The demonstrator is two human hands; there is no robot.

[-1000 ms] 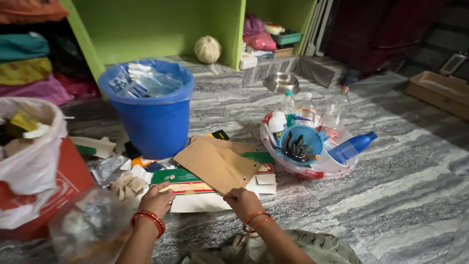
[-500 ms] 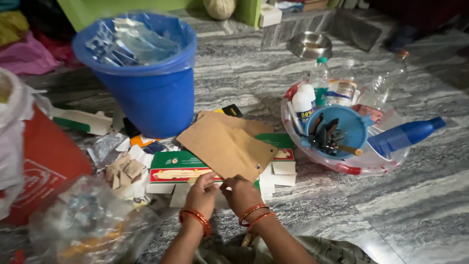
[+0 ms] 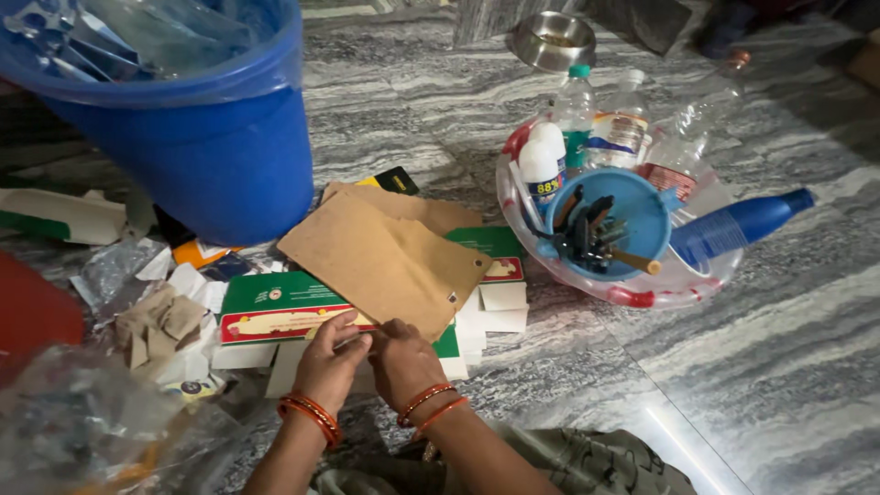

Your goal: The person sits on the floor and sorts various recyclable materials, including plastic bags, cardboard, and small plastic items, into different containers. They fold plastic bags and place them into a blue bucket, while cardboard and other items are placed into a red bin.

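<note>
Sheet: flat brown cardboard sheet (image 3: 385,261) on the floor litter; I judge it light, stiff, creasable.
Hold: near edge.
Grip: left hand (image 3: 328,365), right hand (image 3: 401,362) pinching that edge (fingertips closed).
Behind: blue plastic bucket (image 3: 197,137).

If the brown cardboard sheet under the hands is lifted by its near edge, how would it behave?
The brown cardboard sheet looks thin and flat, so probably light and fairly stiff, bending slightly. It rests loosely on the flattened green carton, so a push from either hand likely slides it.

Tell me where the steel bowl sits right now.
Top of the head view, the steel bowl sits on the marble floor, behind the clear bottles.
</note>
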